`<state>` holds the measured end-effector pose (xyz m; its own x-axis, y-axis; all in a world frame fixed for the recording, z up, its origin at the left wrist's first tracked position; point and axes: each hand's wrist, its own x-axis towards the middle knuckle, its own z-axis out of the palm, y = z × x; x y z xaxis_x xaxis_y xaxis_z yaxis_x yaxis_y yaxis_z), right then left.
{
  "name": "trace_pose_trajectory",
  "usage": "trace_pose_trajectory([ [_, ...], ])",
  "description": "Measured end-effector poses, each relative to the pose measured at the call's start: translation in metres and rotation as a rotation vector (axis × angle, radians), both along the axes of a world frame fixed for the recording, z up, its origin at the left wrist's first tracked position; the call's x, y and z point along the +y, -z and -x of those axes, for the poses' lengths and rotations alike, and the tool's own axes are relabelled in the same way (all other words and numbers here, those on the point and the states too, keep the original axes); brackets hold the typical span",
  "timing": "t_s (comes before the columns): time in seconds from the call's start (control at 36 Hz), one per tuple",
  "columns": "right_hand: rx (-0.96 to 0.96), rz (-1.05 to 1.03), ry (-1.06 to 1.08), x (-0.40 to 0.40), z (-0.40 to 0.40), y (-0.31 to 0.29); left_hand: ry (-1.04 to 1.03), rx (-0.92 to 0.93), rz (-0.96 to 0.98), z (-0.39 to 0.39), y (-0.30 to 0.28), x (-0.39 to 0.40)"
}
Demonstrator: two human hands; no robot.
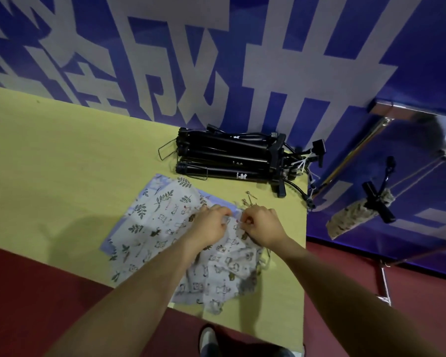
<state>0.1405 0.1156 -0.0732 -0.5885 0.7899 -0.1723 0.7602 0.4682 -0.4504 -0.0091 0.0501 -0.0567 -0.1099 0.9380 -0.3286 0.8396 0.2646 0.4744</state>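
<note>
Several pieces of light printed fabric [165, 217], with leaf and small animal patterns, lie overlapped on the yellow-green table [62, 163]. My left hand [211, 225] pinches the fabric's far edge with curled fingers. Close beside it, my right hand [262, 225] pinches a small metal pin at the same edge. A few loose safety pins [249, 199] lie on the table just beyond my hands.
A bundle of folded black tripods [232, 158] with cables lies at the table's far right. The table's right edge runs close to my right hand. A blue banner wall [216, 60] stands behind. Red floor lies below, with my shoe [207, 340] on it.
</note>
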Motion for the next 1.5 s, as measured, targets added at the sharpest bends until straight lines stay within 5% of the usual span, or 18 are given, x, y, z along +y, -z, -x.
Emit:
trace_pose_trajectory([
  [0.14,0.241,0.19,0.043,0.001,0.008,-0.013,0.02,0.011,-0.028,0.005,-0.001,0.001],
  [0.42,0.396,0.315,0.047,0.02,0.018,-0.058,-0.044,0.325,-0.516,0.037,-0.045,0.008],
  [0.56,0.459,0.345,0.079,0.022,0.026,-0.069,-0.095,0.372,-0.513,0.048,-0.06,0.018],
  [0.86,0.79,0.388,0.314,0.03,0.036,-0.072,-0.029,0.139,-0.298,0.018,-0.057,0.019],
  [1.25,0.703,0.54,0.216,0.044,0.028,-0.063,-0.25,-0.064,-0.306,0.001,-0.055,0.021],
  [1.33,0.634,0.435,0.208,0.047,0.031,-0.056,-0.218,-0.101,-0.349,0.007,-0.056,0.019],
  [1.5,0.442,0.105,0.195,0.052,0.03,-0.049,-0.057,0.185,-0.221,0.017,-0.052,0.013],
])
